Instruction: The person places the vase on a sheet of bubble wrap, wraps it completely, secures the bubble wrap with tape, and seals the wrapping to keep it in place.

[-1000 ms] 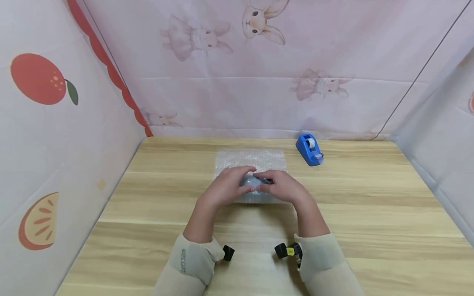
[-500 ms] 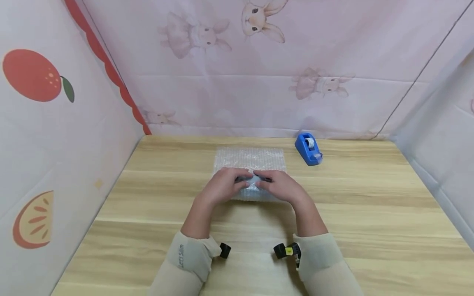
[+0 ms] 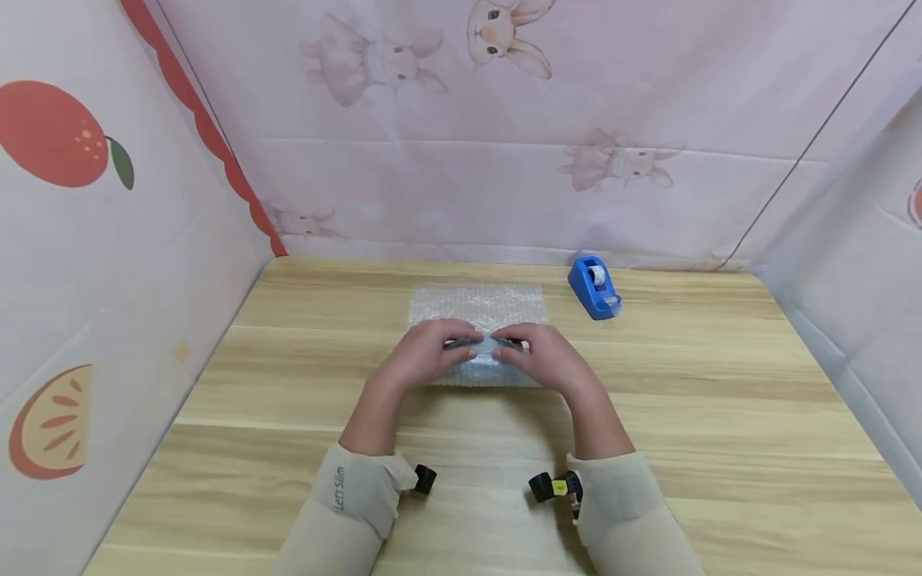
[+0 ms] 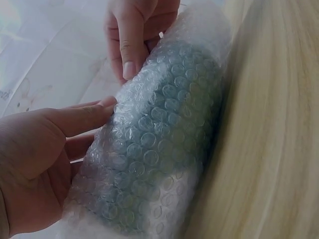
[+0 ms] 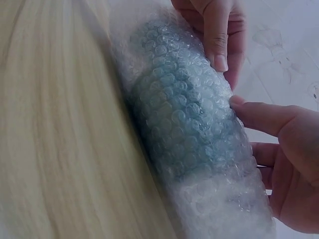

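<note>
A bubble wrap sheet [image 3: 479,302] lies in the middle of the table, its near part rolled around a bluish-green object [image 4: 169,107] that shows blurred through the bubbles. My left hand [image 3: 425,352] grips the upper edge of this roll from the left, thumb on the near side and fingers behind. From the right, my right hand [image 3: 543,352] holds the same edge in a like way. Both thumbs press on the bubble wrap, a short gap apart. In the right wrist view, the wrapped roll [image 5: 184,109] sits along the wooden surface. The fingers behind it are partly hidden.
A blue tape dispenser [image 3: 594,288] with a roll of clear tape stands at the back right of the wooden table [image 3: 720,384]. Printed cloth walls [image 3: 461,184] rise along the back and both sides. Small black cameras [image 3: 425,480] sit at both wrists.
My two hands have drawn slightly apart along the roll, the left hand moving leftward. The whole head view has shifted a little. Tape dispenser and bubble wrap stay about where they were.
</note>
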Motion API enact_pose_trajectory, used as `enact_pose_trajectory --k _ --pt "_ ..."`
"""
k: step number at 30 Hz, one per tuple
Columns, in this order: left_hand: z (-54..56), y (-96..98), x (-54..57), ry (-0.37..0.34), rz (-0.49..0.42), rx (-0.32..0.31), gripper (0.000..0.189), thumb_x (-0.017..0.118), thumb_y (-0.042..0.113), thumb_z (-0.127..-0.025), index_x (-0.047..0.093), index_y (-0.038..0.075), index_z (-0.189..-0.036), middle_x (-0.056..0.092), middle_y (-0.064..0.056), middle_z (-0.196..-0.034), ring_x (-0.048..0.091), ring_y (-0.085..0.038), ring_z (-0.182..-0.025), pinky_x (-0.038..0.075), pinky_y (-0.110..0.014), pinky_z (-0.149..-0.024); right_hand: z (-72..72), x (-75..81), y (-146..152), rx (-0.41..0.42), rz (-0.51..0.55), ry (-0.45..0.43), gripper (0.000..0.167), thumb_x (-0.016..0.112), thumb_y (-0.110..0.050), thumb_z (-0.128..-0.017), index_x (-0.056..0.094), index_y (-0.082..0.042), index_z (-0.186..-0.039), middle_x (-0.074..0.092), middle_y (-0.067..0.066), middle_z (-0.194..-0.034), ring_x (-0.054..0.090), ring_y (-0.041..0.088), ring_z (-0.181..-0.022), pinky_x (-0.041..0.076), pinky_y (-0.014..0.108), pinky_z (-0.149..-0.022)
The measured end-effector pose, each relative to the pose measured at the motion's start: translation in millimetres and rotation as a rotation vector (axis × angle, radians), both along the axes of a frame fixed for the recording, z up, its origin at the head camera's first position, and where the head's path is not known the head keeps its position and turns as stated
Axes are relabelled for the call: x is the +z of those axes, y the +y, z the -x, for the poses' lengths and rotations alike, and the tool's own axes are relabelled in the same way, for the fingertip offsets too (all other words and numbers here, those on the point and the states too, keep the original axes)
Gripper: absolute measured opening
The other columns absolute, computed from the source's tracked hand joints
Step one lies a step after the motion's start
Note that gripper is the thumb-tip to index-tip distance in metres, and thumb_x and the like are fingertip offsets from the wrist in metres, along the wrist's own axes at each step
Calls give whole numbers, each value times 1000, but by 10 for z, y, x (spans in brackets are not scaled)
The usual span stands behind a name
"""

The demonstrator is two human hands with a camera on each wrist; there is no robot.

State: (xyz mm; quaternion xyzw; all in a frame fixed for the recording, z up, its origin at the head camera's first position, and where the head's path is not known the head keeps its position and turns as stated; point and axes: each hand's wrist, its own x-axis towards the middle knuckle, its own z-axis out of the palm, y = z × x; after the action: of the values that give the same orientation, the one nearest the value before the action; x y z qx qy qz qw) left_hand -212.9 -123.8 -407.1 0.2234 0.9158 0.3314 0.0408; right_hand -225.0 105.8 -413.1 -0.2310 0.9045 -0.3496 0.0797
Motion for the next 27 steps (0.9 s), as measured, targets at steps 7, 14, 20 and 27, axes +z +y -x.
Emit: enact_pose_trajectory --k 7,14,20,27 --pt "-12 20 55 0 28 -11 28 68 25 -93 71 19 -121 63 -3 -134 55 -23 -128 45 -43 -105 7 25 -33 10 2 19 32 65 -33 -95 69 -18 -123 68 3 -124 61 25 -119 48 47 -99" --pt "-39 111 122 114 119 -16 24 69 21 -93 72 14 -115 65 -7 -130 56 -25 -126 42 -43 -107 23 50 -40 14 1 28 32 66 -31 -95 70 -16 -123 70 4 -122 62 24 -116 49 46 -98" --pt "-65 169 113 157 112 3 9 70 19 -92 74 14 -99 70 -3 -115 63 -21 -111 49 -41 -97 17 30 -38 16 -7 28 33 65 -31 -96 69 -15 -124 69 5 -123 62 25 -116 49 46 -98" --pt "-50 223 65 149 116 52 4 71 19 -90 72 16 -91 71 1 -107 64 -19 -101 51 -39 -89 -2 10 -43 -14 -28 29 33 67 -32 -94 70 -16 -123 70 5 -121 64 23 -112 51 44 -95"
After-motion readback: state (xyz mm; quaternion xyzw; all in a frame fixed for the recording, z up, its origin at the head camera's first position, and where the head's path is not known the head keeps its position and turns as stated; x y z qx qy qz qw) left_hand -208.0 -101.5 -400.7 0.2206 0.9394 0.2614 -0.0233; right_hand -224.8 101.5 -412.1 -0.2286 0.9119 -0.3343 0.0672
